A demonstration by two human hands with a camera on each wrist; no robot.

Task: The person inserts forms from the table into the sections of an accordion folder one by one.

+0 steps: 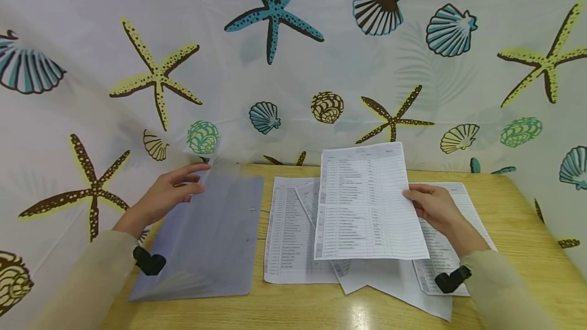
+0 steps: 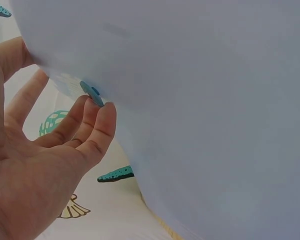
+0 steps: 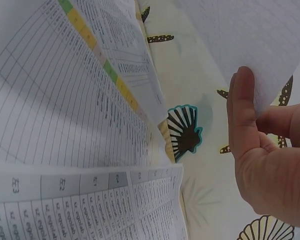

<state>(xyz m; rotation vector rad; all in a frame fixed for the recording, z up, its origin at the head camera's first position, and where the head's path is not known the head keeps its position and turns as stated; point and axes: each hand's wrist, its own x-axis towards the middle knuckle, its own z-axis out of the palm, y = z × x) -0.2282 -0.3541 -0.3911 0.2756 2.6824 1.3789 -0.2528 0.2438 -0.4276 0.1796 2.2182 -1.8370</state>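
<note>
Evidently, we find the left hand (image 1: 166,192) pinching the folder cover (image 2: 205,110), which holds it raised; the right hand (image 1: 433,206) pinches a printed sheet (image 1: 364,208), apparently separating it from the papers (image 1: 293,251) beneath.

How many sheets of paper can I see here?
At least 5: the held sheet in the right hand; on the table, the leftmost sheet, a tilted sheet overlapping it, a slanted sheet poking out below, and the rightmost sheet. More may be hidden underneath.

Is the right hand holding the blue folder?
No, the right hand pinches a printed sheet, while the folder is over by the left hand.
</note>
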